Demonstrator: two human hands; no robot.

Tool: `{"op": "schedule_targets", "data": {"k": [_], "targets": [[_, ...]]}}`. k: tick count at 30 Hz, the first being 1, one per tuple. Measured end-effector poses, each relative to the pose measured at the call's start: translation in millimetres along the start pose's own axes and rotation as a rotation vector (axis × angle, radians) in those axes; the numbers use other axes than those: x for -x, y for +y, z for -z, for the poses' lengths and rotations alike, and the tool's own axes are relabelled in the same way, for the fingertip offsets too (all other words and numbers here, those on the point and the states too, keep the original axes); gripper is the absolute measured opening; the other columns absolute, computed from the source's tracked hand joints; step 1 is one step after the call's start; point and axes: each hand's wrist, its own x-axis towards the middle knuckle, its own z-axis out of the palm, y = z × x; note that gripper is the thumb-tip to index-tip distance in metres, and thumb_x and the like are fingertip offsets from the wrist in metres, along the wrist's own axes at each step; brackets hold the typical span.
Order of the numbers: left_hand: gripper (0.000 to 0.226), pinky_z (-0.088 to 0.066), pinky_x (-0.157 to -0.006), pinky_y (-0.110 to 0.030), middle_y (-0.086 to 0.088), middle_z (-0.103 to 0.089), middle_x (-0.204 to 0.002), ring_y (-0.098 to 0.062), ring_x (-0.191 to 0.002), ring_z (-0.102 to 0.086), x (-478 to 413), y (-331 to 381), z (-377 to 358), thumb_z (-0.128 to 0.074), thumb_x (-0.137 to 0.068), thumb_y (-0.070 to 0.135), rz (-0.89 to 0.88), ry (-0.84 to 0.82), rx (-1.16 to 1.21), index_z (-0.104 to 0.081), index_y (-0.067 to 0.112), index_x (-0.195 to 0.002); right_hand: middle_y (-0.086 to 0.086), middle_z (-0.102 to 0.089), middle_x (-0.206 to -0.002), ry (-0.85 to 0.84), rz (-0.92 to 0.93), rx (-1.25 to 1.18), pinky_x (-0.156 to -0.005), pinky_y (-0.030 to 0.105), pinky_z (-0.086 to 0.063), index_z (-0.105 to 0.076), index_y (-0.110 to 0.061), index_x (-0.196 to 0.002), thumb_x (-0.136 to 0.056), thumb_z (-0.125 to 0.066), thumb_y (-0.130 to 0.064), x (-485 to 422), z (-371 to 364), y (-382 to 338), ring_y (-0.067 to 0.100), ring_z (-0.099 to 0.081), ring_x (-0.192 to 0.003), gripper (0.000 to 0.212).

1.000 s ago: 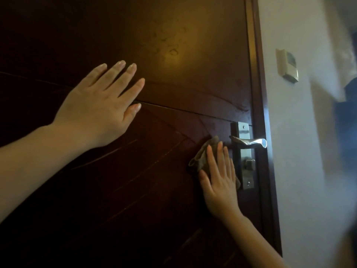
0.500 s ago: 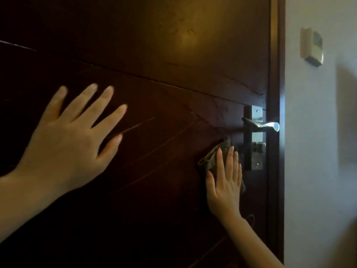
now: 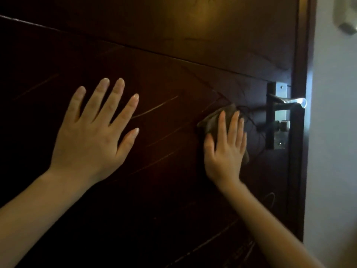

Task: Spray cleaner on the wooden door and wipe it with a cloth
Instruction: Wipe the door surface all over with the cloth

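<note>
A dark brown wooden door (image 3: 173, 45) fills most of the view, with faint diagonal streaks across its lower panel. My left hand (image 3: 92, 132) lies flat on the door, fingers straight and spread. My right hand (image 3: 226, 149) presses a small brownish cloth (image 3: 212, 118) flat against the door with straight fingers, just left of the lock plate. The cloth shows above my fingertips and at the hand's right edge. No spray bottle is in view.
A silver lever handle (image 3: 289, 102) and lock plate (image 3: 280, 128) sit at the door's right edge. The door frame (image 3: 303, 55) runs beside a white wall (image 3: 332, 151). A small wall-mounted device (image 3: 345, 14) shows at the top right corner.
My left hand has slid down the door to a lower spot. My right hand and the cloth have moved a little down and left of the handle.
</note>
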Motion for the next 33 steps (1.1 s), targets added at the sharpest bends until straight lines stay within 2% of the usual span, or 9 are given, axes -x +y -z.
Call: {"op": "schedule_targets", "data": {"k": [3, 6, 11, 16, 19, 23, 28, 31, 33], "targets": [[0.060, -0.007, -0.113, -0.049, -0.018, -0.023, -0.152, -0.035, -0.140, -0.018, 2, 1, 0, -0.031, -0.093, 0.044, 0.010, -0.001, 0.009, -0.031, 0.012, -0.144, 0.005, 0.008, -0.158, -0.032, -0.089, -0.013, -0.113, 0.036, 0.009, -0.002, -0.028, -0.148, -0.083, -0.009, -0.057, -31, 10, 8, 0.019, 0.012, -0.143, 0.072], [0.060, -0.007, -0.113, -0.049, -0.018, -0.023, -0.152, -0.035, -0.140, -0.018, 2, 1, 0, -0.031, -0.093, 0.043, 0.011, -0.006, 0.015, -0.031, 0.012, -0.144, 0.010, 0.005, -0.157, -0.051, -0.065, 0.008, -0.114, 0.038, 0.007, -0.001, -0.024, -0.148, -0.086, -0.013, -0.053, -4, 5, 5, 0.024, 0.009, -0.144, 0.069], [0.059, -0.012, -0.111, -0.052, -0.019, -0.025, -0.151, -0.036, -0.139, -0.021, 4, 2, 0, -0.032, -0.093, 0.042, 0.018, -0.009, 0.009, -0.033, 0.012, -0.143, 0.012, 0.004, -0.155, -0.049, 0.163, 0.074, -0.114, 0.046, 0.000, 0.001, -0.024, -0.149, -0.092, -0.028, -0.043, 64, -12, -7, 0.032, 0.006, -0.143, 0.068], [0.057, -0.014, -0.112, -0.051, -0.018, -0.027, -0.150, -0.035, -0.139, -0.022, 4, 3, 2, -0.031, -0.093, 0.041, 0.017, -0.009, 0.014, -0.035, 0.012, -0.142, 0.014, -0.005, -0.155, -0.062, 0.364, 0.085, -0.114, 0.040, 0.002, -0.010, -0.022, -0.147, -0.089, -0.031, -0.045, -2, 2, -18, 0.029, 0.001, -0.142, 0.065], [0.056, -0.015, -0.111, -0.051, -0.018, -0.029, -0.149, -0.035, -0.139, -0.024, 5, 3, 1, -0.032, -0.093, 0.040, 0.018, 0.009, 0.022, -0.036, 0.012, -0.141, 0.010, -0.004, -0.157, -0.062, 0.287, 0.026, -0.113, 0.033, 0.009, -0.009, -0.028, -0.146, -0.089, -0.023, -0.049, -51, 12, -26, 0.024, 0.004, -0.143, 0.062], [0.055, -0.018, -0.110, -0.053, -0.018, -0.031, -0.148, -0.035, -0.138, -0.026, 5, 3, -1, -0.034, -0.093, 0.038, 0.024, 0.024, 0.031, -0.038, 0.012, -0.140, 0.007, 0.004, -0.156, -0.026, 0.180, 0.003, -0.116, 0.040, 0.004, -0.001, -0.028, -0.144, -0.089, -0.016, -0.049, -48, 6, -36, 0.023, 0.008, -0.144, 0.061], [0.053, -0.020, -0.109, -0.052, -0.017, -0.031, -0.148, -0.034, -0.137, -0.028, 5, 4, -1, -0.033, -0.092, 0.037, 0.043, 0.011, 0.030, -0.038, 0.013, -0.140, 0.016, -0.009, -0.154, -0.035, 0.430, 0.074, -0.113, 0.048, -0.006, -0.016, -0.020, -0.146, -0.091, -0.031, -0.043, 4, -5, -35, 0.032, -0.004, -0.142, 0.062], [0.052, -0.019, -0.110, -0.051, -0.016, -0.031, -0.149, -0.033, -0.138, -0.027, 6, 4, 1, -0.032, -0.093, 0.037, 0.054, -0.001, 0.031, -0.038, 0.015, -0.140, 0.011, -0.006, -0.155, -0.055, 0.521, 0.122, -0.115, 0.041, 0.000, -0.012, -0.024, -0.147, -0.091, -0.031, -0.046, -16, 2, -25, 0.029, -0.004, -0.143, 0.063], [0.052, -0.019, -0.111, -0.050, -0.015, -0.031, -0.149, -0.032, -0.139, -0.025, 5, 4, 1, -0.031, -0.094, 0.037, 0.059, -0.009, 0.039, -0.037, 0.015, -0.140, 0.006, -0.001, -0.155, -0.065, 0.430, 0.081, -0.114, 0.034, 0.006, -0.006, -0.027, -0.147, -0.090, -0.028, -0.047, -33, 7, -26, 0.023, 0.003, -0.143, 0.064]]}}
